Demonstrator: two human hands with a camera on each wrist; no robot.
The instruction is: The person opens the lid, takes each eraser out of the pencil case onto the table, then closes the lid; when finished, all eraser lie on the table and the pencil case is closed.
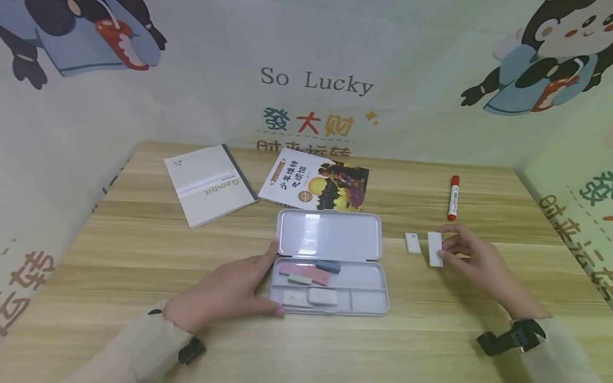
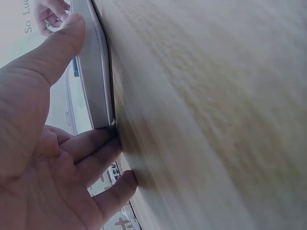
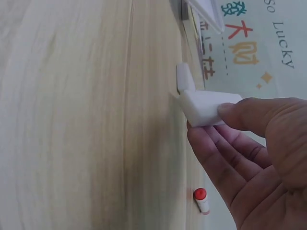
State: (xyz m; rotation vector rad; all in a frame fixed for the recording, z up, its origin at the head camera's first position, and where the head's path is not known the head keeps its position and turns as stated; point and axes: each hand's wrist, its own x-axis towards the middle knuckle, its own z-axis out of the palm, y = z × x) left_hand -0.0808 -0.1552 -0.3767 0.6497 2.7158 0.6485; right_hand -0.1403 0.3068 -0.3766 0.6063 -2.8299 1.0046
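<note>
An open pencil case [image 1: 370,274] with a white tray lies at the middle of the table, its lid [image 1: 351,234] folded back. My left hand [image 1: 222,290] holds its left end, thumb at the front corner and fingers along the side. In the tray are pink, green and blue pieces, and white erasers [image 1: 323,297] sit in the front compartment. On the right, my right hand [image 1: 471,260] pinches a white eraser [image 3: 206,108] between thumb and fingers, just above the table. Another white eraser [image 1: 412,243] lies on the table to its left.
A red-capped marker [image 1: 453,198] lies beyond my right hand. Behind the case is an illustrated book [image 1: 316,181], with a pale Gambit notebook [image 1: 208,186] to its left. A printed cloth [image 1: 316,48] hangs along the back and sides of the wooden table [image 1: 335,351].
</note>
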